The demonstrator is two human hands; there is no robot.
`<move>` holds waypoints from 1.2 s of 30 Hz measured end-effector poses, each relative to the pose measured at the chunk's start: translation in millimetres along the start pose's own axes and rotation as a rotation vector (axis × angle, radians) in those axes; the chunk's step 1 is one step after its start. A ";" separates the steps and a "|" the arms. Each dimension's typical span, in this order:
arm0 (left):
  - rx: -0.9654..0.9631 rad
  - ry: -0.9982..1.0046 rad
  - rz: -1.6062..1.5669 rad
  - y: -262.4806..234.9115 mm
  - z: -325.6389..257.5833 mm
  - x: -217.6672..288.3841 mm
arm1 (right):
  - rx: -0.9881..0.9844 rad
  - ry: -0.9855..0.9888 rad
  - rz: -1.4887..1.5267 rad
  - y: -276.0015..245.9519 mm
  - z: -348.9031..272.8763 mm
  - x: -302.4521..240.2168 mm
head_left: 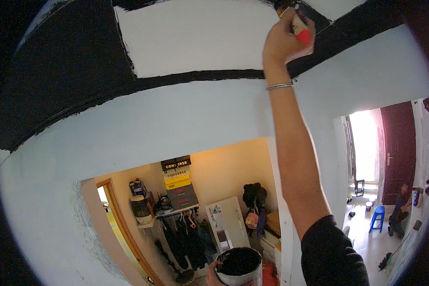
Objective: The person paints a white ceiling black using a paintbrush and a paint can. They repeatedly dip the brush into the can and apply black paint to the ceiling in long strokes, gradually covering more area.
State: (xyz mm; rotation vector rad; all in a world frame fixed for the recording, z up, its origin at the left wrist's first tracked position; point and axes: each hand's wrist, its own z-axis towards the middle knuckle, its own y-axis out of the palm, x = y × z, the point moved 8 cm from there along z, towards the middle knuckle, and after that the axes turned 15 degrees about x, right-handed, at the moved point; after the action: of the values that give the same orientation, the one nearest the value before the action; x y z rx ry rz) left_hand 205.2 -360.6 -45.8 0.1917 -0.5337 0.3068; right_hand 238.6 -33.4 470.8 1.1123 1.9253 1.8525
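My right hand [282,42] is raised high overhead and grips a paintbrush [300,26] with a pale handle and a red band; its bristles touch the black-painted band on the ceiling [209,75]. A thin metal bangle [279,86] circles that wrist. My left hand [212,272] shows only partly at the bottom edge, holding a round paint bucket [240,267] filled with black paint. The ceiling has a white unpainted panel [195,35] framed by black paint.
Below is a pale wall [143,128] over an opening into a closet with stacked boxes [178,183], hanging clothes [183,238] and a white cabinet [229,224]. At right, a doorway, a dark red door [398,148], a blue stool [377,217] and a crouching person [399,212].
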 end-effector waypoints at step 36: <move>-0.050 -0.044 -0.092 -23.5 7.0 2.6 | 0.064 -0.101 -0.056 2.5 -30.3 -53.6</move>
State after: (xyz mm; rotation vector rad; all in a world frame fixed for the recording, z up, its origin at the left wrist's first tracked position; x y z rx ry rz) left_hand 211.9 -383.8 -40.9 0.1741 -0.5739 0.1998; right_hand 256.2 -91.7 460.7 1.1358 1.9513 1.6838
